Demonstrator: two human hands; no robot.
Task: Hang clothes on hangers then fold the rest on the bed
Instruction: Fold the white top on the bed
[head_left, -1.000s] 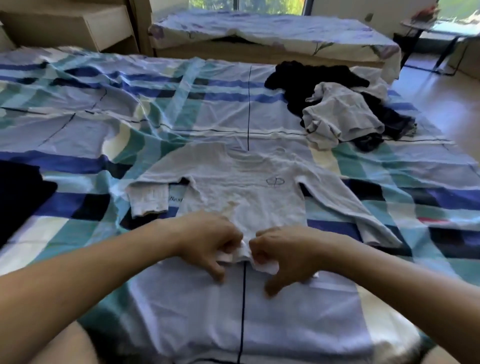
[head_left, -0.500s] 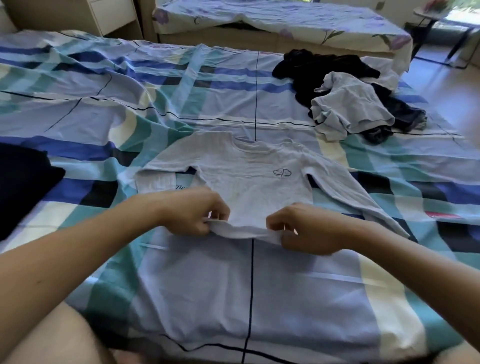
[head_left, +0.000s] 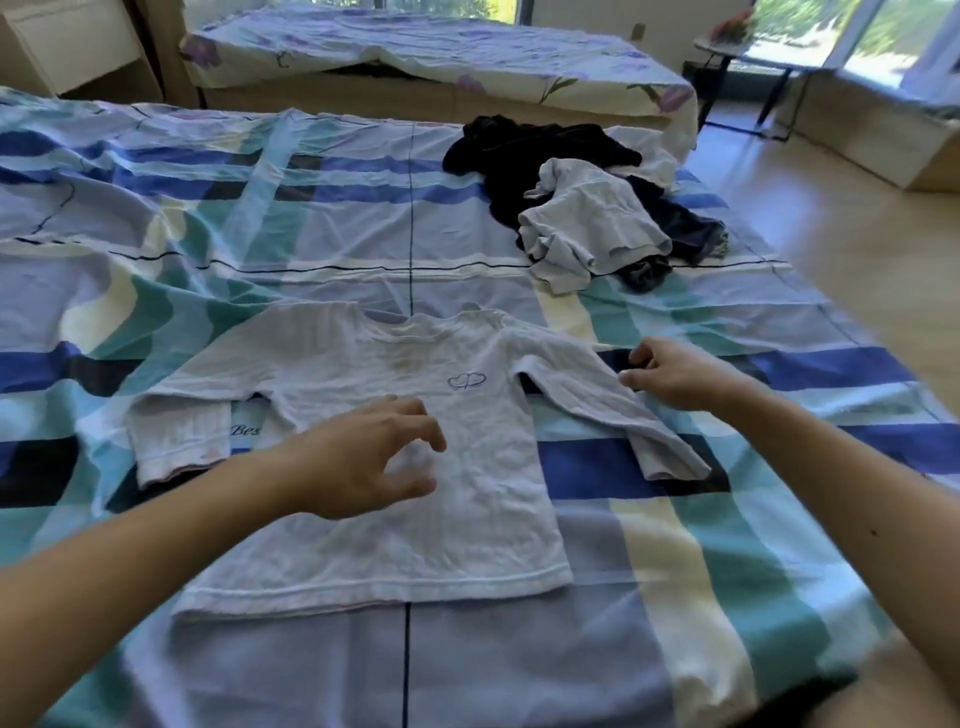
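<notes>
Shirt (head_left: 467, 519) lies flat now — hem released, left hand (head_left: 358, 462) open above, right hand (head_left: 675, 371) at sleeve (head_left: 587, 405), grip unclear — ready for folding.

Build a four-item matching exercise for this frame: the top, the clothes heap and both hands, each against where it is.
Column 1:
1 white long-sleeved top
2 heap of clothes
3 left hand
4 right hand

Column 2:
A at the sleeve on the view's right
B spread flat, front up, on the checked bedcover
C above the top's body, fingers loosely spread
D piled at the bed's far right

Pairs: 1-B; 2-D; 3-C; 4-A
</notes>
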